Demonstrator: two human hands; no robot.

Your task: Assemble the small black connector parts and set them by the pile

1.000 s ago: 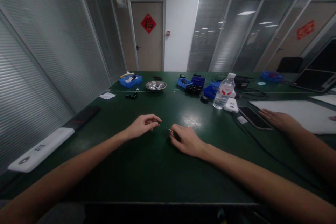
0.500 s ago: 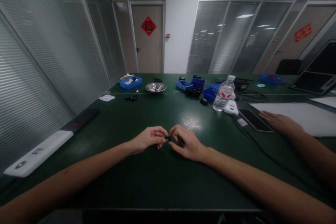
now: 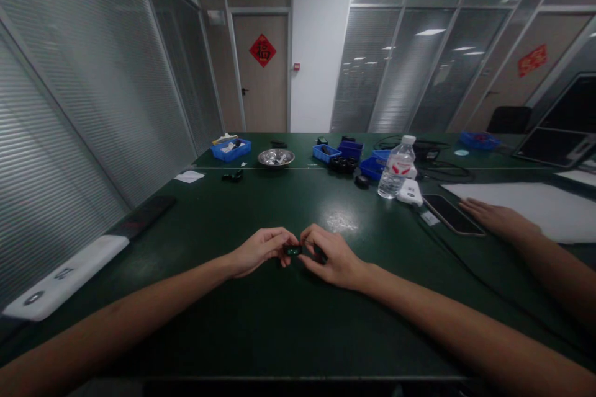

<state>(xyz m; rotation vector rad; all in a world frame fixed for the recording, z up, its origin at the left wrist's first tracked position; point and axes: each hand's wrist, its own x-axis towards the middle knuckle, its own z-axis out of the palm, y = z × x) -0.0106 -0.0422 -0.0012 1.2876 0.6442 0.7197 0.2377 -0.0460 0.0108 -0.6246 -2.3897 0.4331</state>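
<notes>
Between my hands, just above the green tabletop, is a small black piece with a greenish face (image 3: 293,250); its kind is too small to make out. My left hand (image 3: 261,252) grips its left end with thumb and fingers. From the other side, the thumb and index finger of my right hand (image 3: 333,257) pinch its right end, the remaining fingers curled.
Another person's hand (image 3: 503,218) rests at the right by a phone (image 3: 451,214) and a white sheet (image 3: 521,195). A water bottle (image 3: 397,167), blue bins (image 3: 350,149), a metal bowl (image 3: 276,164) and a black part (image 3: 233,176) stand farther back. A white device (image 3: 65,276) lies left.
More of the black piece's greenish face shows now, as my left thumb has shifted up off it. My right hand has hardly moved.
</notes>
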